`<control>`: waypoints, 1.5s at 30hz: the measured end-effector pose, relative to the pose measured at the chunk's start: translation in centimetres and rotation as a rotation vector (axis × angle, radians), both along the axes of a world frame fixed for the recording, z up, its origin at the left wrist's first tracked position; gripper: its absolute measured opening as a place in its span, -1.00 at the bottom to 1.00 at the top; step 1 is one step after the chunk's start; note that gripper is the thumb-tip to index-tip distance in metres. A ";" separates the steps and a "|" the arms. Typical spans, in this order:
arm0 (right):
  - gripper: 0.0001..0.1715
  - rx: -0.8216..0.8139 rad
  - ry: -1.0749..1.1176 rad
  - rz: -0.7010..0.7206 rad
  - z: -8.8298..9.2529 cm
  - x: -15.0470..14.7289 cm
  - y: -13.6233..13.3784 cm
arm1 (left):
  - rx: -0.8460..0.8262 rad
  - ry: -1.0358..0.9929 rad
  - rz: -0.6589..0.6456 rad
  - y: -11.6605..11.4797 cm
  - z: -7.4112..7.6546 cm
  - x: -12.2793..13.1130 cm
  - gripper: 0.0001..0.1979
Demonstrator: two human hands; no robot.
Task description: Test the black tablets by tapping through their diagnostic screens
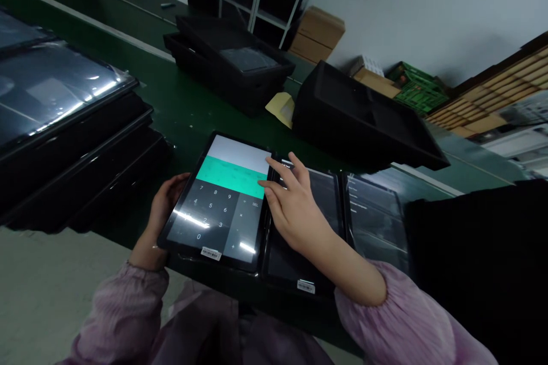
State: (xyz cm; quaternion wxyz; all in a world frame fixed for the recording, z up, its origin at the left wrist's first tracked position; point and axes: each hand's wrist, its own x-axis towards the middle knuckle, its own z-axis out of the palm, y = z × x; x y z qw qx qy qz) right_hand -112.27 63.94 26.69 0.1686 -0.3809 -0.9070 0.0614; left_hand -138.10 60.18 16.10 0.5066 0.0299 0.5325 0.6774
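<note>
A tablet with a calculator on its lit screen, a green band across the upper part and a barcode sticker at its lower edge, lies tilted before me. My left hand grips its left edge, with some fingers hidden behind it. Over its right edge reaches my right hand, fingers spread and the tips at the upper right of the screen; whether they press on it I cannot tell. Under that hand, a second tablet shows a dark screen with small text. Beside it on the right lies a third tablet, with lines of text.
Stacked trays of film-covered screens stand at the left of the green table. Behind the tablets are black foam trays, a yellow paper and another black tray. Cardboard boxes and green crates sit farther back.
</note>
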 end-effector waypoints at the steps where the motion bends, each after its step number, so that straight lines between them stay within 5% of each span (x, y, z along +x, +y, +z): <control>1: -0.43 -0.009 -0.003 0.018 0.0 -0.1 0.0 | -0.011 -0.019 -0.013 -0.1 0.1 0.0 -0.78; 11: -0.45 -0.061 0.044 -0.046 -0.6 0.8 -0.3 | 0.031 -0.029 -0.091 -1.8 1.6 0.6 -0.71; 17: -0.47 -0.080 0.039 0.134 0.5 -0.5 -1.5 | -0.032 0.120 -0.220 -4.4 4.1 0.5 -0.53; 24: -0.52 -0.116 -0.100 0.229 0.3 -3.6 -1.6 | -0.023 0.419 -0.334 -2.2 6.4 0.7 -0.36; 31: -0.47 -0.011 0.108 0.047 1.4 0.3 -0.8 | 0.000 0.548 -0.470 -1.3 6.7 0.5 -0.18; 40: -0.47 -0.091 0.005 -0.023 -0.4 1.5 -0.4 | 0.092 0.258 -0.307 -2.0 5.4 0.4 -0.41; 45: -0.46 -0.102 -0.040 0.006 -0.1 0.1 -0.2 | 0.196 0.103 -0.077 -1.0 3.6 -0.3 -0.59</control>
